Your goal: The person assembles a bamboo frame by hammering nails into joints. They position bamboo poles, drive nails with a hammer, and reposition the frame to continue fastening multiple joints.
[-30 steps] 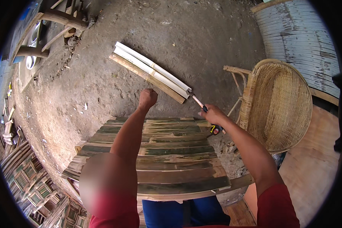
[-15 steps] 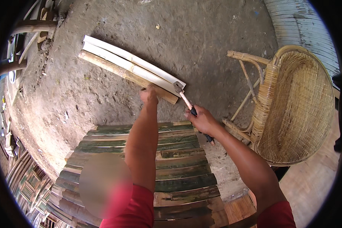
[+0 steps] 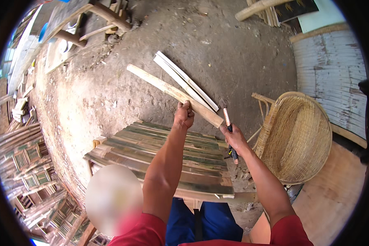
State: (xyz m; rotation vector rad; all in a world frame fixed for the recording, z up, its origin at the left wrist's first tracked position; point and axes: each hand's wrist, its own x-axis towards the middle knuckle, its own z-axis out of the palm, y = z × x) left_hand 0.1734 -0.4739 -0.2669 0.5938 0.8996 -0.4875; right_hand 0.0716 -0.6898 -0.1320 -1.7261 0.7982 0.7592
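My left hand grips a split bamboo piece partway along its length. This piece slants from upper left to lower right, its near end beside my right hand. In my right hand is a hammer, its handle partly dark-wrapped and its head pointing away from me. Just beyond the held piece, other split bamboo lengths lie on the dirt ground with pale inner faces up.
A bamboo-slat bench stands in front of me. A woven rattan chair is on the right, near a corrugated metal sheet. Wooden furniture stands far left. Bamboo frames and poles are piled at left.
The bamboo piece in my left hand has come up and apart from the pale lengths beside it, toward me. My right hand still has the hammer. The whole view has shifted.
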